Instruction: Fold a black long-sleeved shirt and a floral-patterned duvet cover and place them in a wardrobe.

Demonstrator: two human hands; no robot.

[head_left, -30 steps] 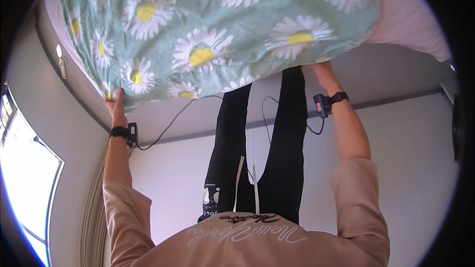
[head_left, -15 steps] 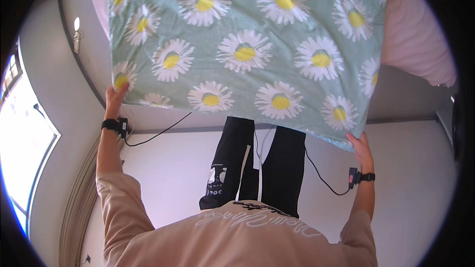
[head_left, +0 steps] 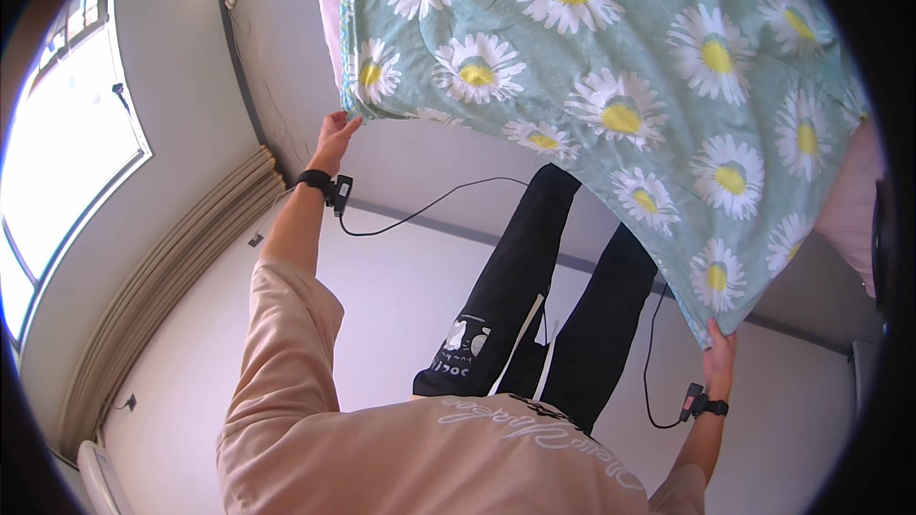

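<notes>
A pale green blanket (head_left: 563, 48) printed with white, yellow-centred daisies spreads out in front of me, its near edge sagging between my two hands. My left hand (head_left: 335, 138) is closed on the near left corner, fingers pinching the edge. Lower down on the right, my right hand (head_left: 720, 355) grips the other near corner, which is drawn to a point. A narrow strip of blue-and-white patterned fabric shows along the blanket's left border. The far part of the blanket runs out of view.
Pink bedding (head_left: 847, 200) lies beneath and beside the blanket. A bright window (head_left: 72, 153) and gathered beige curtains (head_left: 172, 296) stand at the left. Black cables (head_left: 429, 200) hang from the devices strapped to both my wrists.
The view has turned. My left hand now sits higher in the picture and my right hand lower, both still holding the corners. The near edge has gone from fairly straight to a deep slanting curve.
</notes>
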